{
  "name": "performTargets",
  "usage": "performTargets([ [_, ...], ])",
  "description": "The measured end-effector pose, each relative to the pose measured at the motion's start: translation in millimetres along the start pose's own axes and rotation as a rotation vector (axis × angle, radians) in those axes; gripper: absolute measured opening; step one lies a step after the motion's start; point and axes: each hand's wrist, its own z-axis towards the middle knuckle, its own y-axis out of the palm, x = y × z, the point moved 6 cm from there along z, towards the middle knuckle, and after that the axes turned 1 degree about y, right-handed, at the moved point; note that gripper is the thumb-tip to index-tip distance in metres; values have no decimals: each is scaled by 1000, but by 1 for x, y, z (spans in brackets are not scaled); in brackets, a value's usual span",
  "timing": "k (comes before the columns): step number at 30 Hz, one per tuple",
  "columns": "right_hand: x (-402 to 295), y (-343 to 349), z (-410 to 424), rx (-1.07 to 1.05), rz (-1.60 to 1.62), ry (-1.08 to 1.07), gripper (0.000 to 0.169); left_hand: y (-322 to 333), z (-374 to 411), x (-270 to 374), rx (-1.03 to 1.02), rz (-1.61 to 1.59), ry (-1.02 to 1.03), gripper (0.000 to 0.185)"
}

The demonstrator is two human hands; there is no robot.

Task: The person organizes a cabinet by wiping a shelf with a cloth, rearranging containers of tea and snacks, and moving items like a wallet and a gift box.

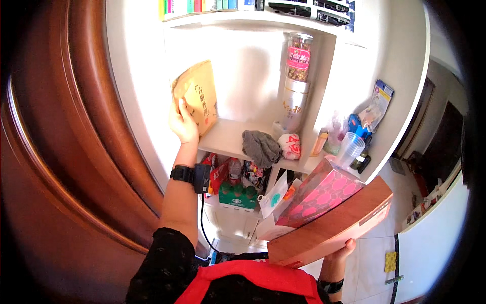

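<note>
My left hand grips a tan paper-wrapped packet bearing dark writing. The packet stands on edge at the left end of a white shelf, against the side wall. Low on the right, my right hand supports a long reddish-brown box from beneath; most of that hand is hidden. A box with a pink hexagon pattern leans along the brown box's far side. On the same shelf as the packet lie a crumpled grey cloth and a white plastic bag with red print.
A clear jar of dried flowers stands on a white canister at the shelf's right. Beyond the divider are stacked clear plastic cups. Below sits a green bottle carrier. Brown wooden door panels border the left side.
</note>
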Motion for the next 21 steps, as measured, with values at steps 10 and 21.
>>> performTargets([
  [10,-4,1,7,-78,-48,9,88,-27,-45,25,92,370,377,74],
  [21,11,78,22,-497,165,209,83,-16,-59,12,-194,695,342,61],
])
